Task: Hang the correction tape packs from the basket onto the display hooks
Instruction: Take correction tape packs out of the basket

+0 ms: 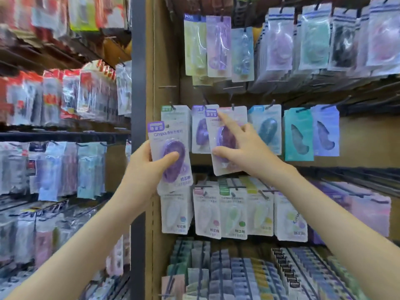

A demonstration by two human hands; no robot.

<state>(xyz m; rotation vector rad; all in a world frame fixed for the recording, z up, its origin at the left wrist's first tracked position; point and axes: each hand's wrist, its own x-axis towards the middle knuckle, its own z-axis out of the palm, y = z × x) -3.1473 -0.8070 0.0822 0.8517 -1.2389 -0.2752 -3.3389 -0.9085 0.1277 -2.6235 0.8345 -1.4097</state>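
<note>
Our right grip (244, 148) was closed on the raised pack (217, 128). The thumb lay across its lower face, the forefinger ran straight up the card toward the hang hole, and the other fingers curled at its right edge. Our left grip (142, 167) held the waiting pack (171, 156), thumb pressed on the blister.

We judged both packs light, with a stiff card back and a slick plastic blister that a hard squeeze might dent. The low card edges seemed the place to hold, leaving the top free.

The raised pack stood tilted in the middle row, overlapping the hung purple pack (199, 131) and a pinkish pack (239, 115). Its top was near a hook (233, 106), though we could not tell whether it was threaded. The waiting pack stood lower left, before the wooden upright (165, 61). The basket was out of view.
</note>
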